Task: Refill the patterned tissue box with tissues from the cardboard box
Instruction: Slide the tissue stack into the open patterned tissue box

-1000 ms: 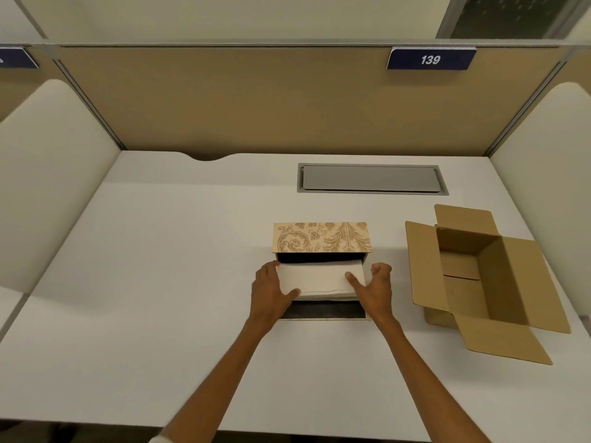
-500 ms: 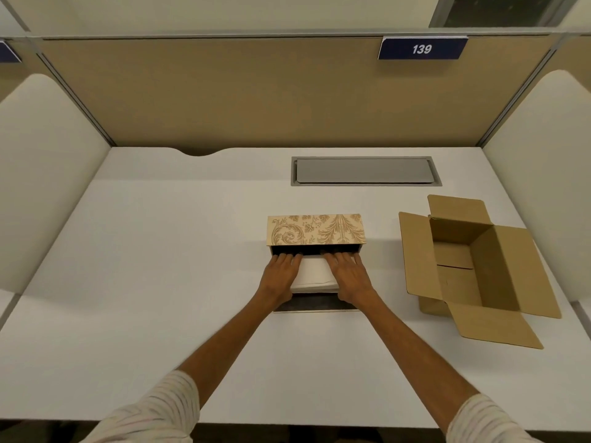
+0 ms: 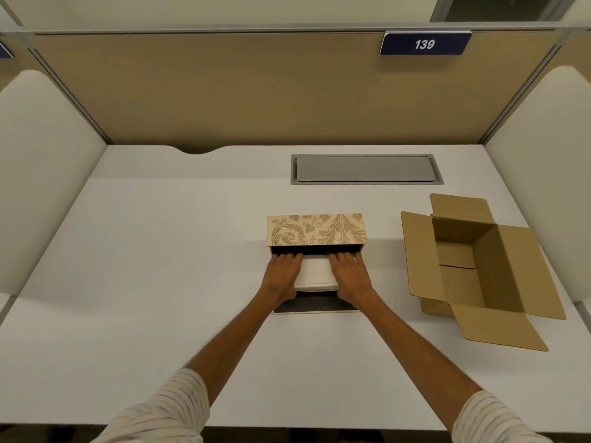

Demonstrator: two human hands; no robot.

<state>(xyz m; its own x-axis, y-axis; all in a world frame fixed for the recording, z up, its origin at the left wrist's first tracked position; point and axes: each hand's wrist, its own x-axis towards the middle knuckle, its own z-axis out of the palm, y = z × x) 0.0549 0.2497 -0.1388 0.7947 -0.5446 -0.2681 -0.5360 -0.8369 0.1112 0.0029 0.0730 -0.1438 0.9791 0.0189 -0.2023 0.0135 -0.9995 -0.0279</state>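
I see the patterned tissue box [image 3: 316, 230] lying on its side on the white desk [image 3: 160, 282], just beyond both hands, its tan face printed with pale scrolls and leaf shapes. Its open side faces me, showing a dark interior, and a dark flap [image 3: 315, 305] lies flat on the desk beneath the wrists. A white stack of tissues [image 3: 316, 273] sits between my hands, its far end at the mouth of the box and its near edge clear of it, showing thin layered folds.

My left hand [image 3: 283, 276] lies flat with the fingers extended, pressing the left side of the stack; my right hand [image 3: 350, 276] does the same on the right side. The fingertips of both reach the dark opening. Neither hand is curled around anything; both are spread flat against the tissues.

The cardboard box [image 3: 473, 266] stands well to the right of my right hand, all flaps folded outward, its plain brown inside visible. Striped sleeves [image 3: 166, 407] cover both forearms near the elbows.
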